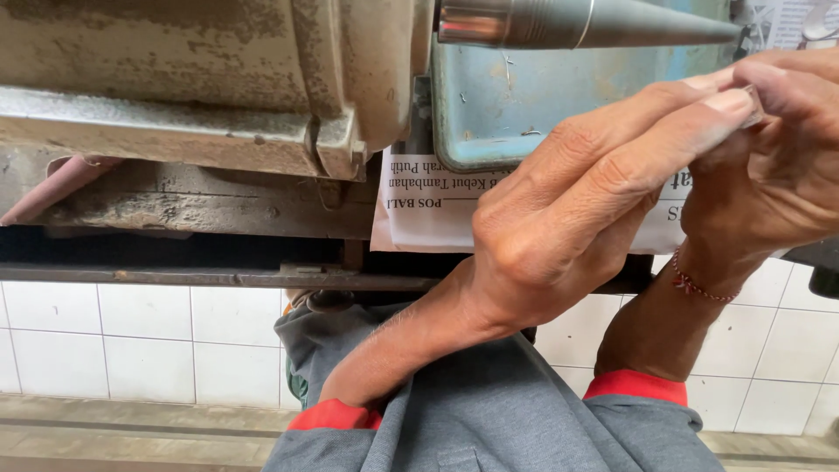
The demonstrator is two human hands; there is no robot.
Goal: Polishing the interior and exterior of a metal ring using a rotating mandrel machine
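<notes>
- Where the two hands meet at the right of the view, the left hand (568, 218) and the right hand (778, 166) pinch a small flat piece (753, 107) between their fingertips.
- The left fingers (690, 114) lie stretched and pressed together, their tips closed on the piece; the right fingers curl over it from the other side.
- Most of the piece is hidden by the fingers, so I cannot tell what it is.
- Just above the fingertips, a steel cone (603, 24) points right, its tip near the piece but apart from it.
- Behind the fingers sits a blue metal tray (507, 105), with printed paper (419, 210) under it.
- Left of the fingers is a worn grey machine body (201, 87).
- A red cord (699, 284) circles the right wrist.
</notes>
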